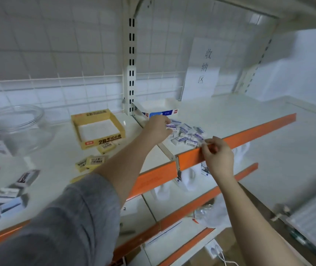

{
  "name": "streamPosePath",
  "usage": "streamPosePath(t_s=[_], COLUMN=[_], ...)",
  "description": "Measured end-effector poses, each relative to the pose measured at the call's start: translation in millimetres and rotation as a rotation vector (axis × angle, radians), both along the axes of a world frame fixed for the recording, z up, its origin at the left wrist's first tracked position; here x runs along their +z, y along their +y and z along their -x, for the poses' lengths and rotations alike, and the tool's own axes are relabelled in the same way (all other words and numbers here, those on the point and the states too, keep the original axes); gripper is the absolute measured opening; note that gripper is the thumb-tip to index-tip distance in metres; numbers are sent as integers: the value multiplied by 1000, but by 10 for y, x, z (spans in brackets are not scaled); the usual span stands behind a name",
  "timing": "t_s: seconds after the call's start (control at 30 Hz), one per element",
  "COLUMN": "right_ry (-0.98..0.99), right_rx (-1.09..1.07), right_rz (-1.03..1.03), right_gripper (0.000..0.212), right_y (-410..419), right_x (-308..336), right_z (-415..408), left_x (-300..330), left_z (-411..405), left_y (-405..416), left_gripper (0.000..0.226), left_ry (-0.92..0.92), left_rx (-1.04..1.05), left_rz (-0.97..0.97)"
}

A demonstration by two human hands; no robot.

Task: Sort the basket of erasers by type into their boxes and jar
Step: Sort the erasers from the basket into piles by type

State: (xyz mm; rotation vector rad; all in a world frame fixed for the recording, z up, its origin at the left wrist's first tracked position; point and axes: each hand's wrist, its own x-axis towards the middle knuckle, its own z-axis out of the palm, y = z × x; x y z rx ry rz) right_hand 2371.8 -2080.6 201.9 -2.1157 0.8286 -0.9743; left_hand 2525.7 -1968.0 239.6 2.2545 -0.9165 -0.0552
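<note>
**A:** Where are the erasers?

**B:** They lie in three groups on a white shelf (pixel 239 116) with an orange front edge. At the centre right is a loose heap of blue-and-white erasers (pixel 188 134), pointing every which way, with no shared long axis. Just behind the heap stands an open white-and-blue box (pixel 160 110), its mouth facing up.

**A:** And the hands?

**B:** The left hand (pixel 158 129) reaches across to the heap's left side, fingers curled down over the erasers there; whether its grip has closed on any I cannot tell. The right hand (pixel 217 153) is at the heap's near edge, by the orange strip, its thumb and fingertips pinching a small blue-and-white eraser (pixel 204 144). That piece is too blurred to give its direction.

**A:** What else is there?

**B:** To the left is an open yellow box (pixel 97 128), with yellow erasers (pixel 93 159) lying flat in front of it, long sides roughly left to right. Farther left stands a clear jar (pixel 17 127). At the far left edge are black-and-white erasers (pixel 9 192), blurred, mostly slanting up to the right. A paper sign (pixel 203 68) leans at the back.
</note>
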Motion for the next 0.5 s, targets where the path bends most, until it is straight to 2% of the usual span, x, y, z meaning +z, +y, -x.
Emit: streamPosePath(t_s=[0.13, 0.23, 0.37, 0.5], right_ry=[11, -22, -120, -187], right_rx=[-1, 43, 191, 463], right_rz=[-18, 3, 72, 101], right_gripper=[18, 17, 17, 14], right_y=[70, 300, 880, 1746], right_x=[105, 344, 816, 1156], right_z=[-74, -165, -363, -638], left_x=[75, 324, 731, 926], left_z=[-17, -12, 109, 282], left_y=[146, 560, 1615, 2801], left_gripper=[34, 24, 19, 19], left_ry=[-30, -22, -113, -185], left_rx=[-42, 16, 126, 273], left_rz=[-6, 30, 64, -9])
